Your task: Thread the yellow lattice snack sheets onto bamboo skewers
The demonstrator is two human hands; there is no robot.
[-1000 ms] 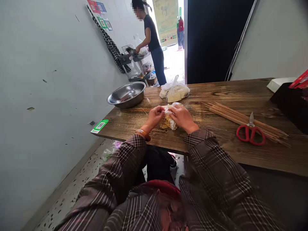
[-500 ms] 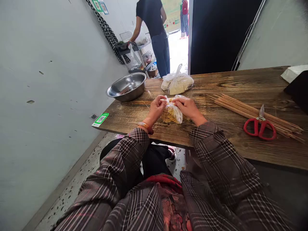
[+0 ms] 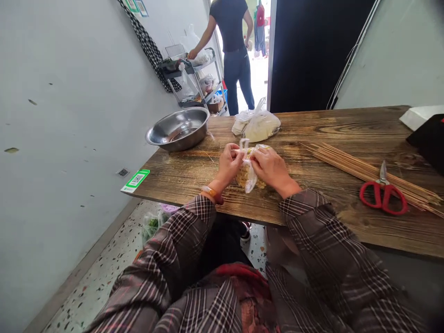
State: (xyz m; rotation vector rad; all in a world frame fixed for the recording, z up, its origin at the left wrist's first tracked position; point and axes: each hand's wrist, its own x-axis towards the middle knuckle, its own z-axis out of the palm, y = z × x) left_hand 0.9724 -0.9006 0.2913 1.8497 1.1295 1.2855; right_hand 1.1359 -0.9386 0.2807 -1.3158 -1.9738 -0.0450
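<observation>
"On the wooden table [image 3: 312,203], near its front edge, what is being handled?"

"A plastic bag [image 3: 250,181] of yellow food [image 3: 242,179]; the left hand [image 3: 229,165] and right hand [image 3: 272,169] both pinch its upper plastic between fingertips."

"And around it?"

"A second bag [image 3: 259,128], pale inside, sits just beyond; a metal bowl [image 3: 187,141] stands farther left; thin sticks [image 3: 347,163] lie to the right, red-handled scissors [image 3: 386,193] overlapping them."

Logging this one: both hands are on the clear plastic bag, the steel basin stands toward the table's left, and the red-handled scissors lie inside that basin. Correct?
Not quite: in the head view, the red-handled scissors lie on the right of the table, overlapping the thin sticks, not inside the steel basin. The rest stands.
</observation>
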